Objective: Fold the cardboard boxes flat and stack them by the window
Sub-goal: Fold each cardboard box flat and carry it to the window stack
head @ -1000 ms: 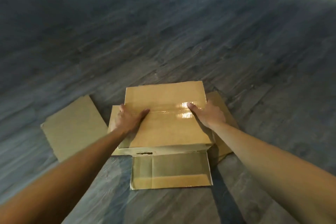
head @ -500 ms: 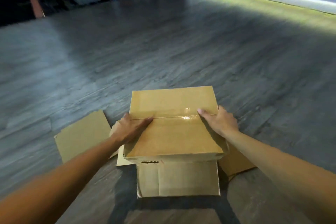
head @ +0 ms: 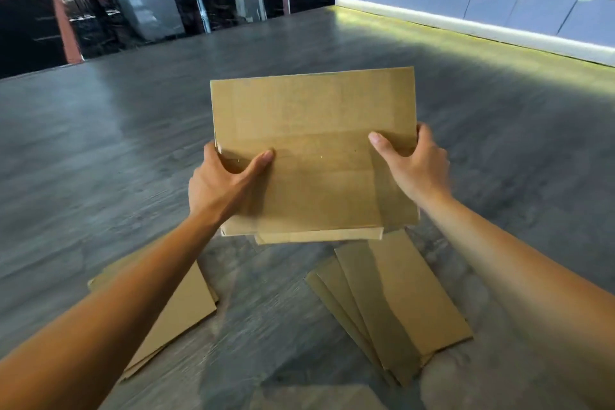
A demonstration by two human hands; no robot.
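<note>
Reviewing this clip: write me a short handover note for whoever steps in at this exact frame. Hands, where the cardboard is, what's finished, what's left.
Left hand: grips the left edge of the flattened box, thumb on top.
Right hand: grips its right edge the same way.
The box is held in the air above the floor, flattened but with layers showing at its near edge.
On the floor: a fanned pile of flat cardboard on the right, another flat piece under the left forearm.
Done: this box is folded flat.
Left: carry it and the floor pieces to the window and stack them. No stack by a window is visible yet.
</note>
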